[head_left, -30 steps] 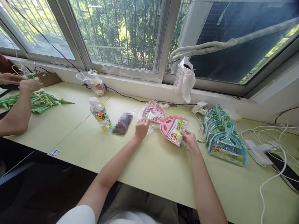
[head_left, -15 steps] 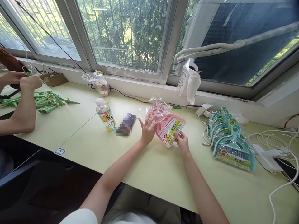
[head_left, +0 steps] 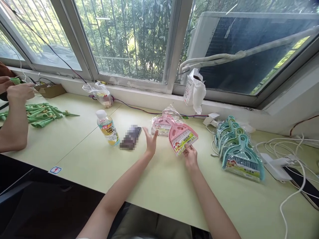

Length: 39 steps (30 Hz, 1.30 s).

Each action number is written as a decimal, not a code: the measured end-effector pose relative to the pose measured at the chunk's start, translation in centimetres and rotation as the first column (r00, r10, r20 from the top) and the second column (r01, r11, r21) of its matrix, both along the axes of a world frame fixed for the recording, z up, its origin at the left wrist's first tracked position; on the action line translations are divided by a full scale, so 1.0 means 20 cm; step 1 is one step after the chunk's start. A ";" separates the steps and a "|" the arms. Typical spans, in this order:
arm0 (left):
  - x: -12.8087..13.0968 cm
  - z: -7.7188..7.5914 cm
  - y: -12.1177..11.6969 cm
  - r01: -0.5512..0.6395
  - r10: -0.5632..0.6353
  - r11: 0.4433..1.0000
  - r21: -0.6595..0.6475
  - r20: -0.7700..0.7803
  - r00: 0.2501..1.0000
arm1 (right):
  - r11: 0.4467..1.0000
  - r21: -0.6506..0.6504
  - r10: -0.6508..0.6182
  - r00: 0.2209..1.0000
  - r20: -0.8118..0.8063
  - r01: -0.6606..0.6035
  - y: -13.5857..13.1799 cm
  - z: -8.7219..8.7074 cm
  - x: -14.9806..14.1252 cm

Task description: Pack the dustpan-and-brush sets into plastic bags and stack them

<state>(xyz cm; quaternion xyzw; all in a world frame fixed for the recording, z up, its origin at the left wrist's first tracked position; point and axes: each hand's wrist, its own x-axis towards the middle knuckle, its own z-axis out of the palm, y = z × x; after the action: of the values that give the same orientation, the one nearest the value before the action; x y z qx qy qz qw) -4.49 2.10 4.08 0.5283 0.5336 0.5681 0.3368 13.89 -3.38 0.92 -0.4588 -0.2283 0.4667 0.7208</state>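
My right hand (head_left: 191, 157) pinches the lower edge of a pink dustpan and brush set (head_left: 179, 131), which has a printed label across the bristles. Its handle points away from me, to the upper left. Behind it, partly covered, a second pink dustpan set (head_left: 160, 125) lies in clear plastic wrap on the table. My left hand (head_left: 151, 141) is raised just left of the pink sets, fingers spread, holding nothing. A blurred dark phone (head_left: 131, 136) lies left of that hand.
Wrapped teal and green dustpan sets (head_left: 243, 156) stand in a row at right, near white cables and a power strip (head_left: 275, 167). A drink bottle (head_left: 108, 128) stands left. Further left, another person's hands (head_left: 20, 91) work above green pieces (head_left: 43, 114).
My left hand has come off the pink set, moving left and down. The held set's handle and the wrapped set behind are now uncovered. The view has shifted slightly right.
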 end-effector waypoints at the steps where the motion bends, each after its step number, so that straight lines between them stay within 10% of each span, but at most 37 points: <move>1: 0.00 0.00 0.02 0.186 -0.179 0.981 -0.050 0.108 0.978 | 1.000 -0.001 0.005 1.000 0.006 -0.005 0.00 0.00 0.00; 5: 0.02 -0.02 0.04 0.595 -0.517 0.800 -0.075 0.416 0.748 | 0.997 0.007 0.070 0.996 0.061 -0.071 -0.02 0.04 -0.05; 15: 0.07 -0.03 -0.02 0.640 -0.535 0.765 -0.075 0.479 0.696 | 0.995 -0.001 -0.100 0.962 0.254 0.103 -0.07 0.12 -0.10; 23: 0.07 -0.01 -0.04 0.615 -0.486 0.784 -0.091 0.526 0.698 | 0.982 -0.120 0.173 0.960 0.221 -0.149 -0.07 0.16 -0.06; 39: 0.14 -0.05 -0.09 0.827 -0.663 0.551 -0.110 0.545 0.514 | 0.991 -0.099 -0.078 0.992 0.099 0.088 -0.04 0.08 -0.07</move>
<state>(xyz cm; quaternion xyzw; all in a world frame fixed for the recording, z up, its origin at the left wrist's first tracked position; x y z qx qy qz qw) -1.75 0.23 3.06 0.4932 0.2495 0.3588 0.7522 12.58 -4.20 2.45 -0.5262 -0.2187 0.4251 0.7033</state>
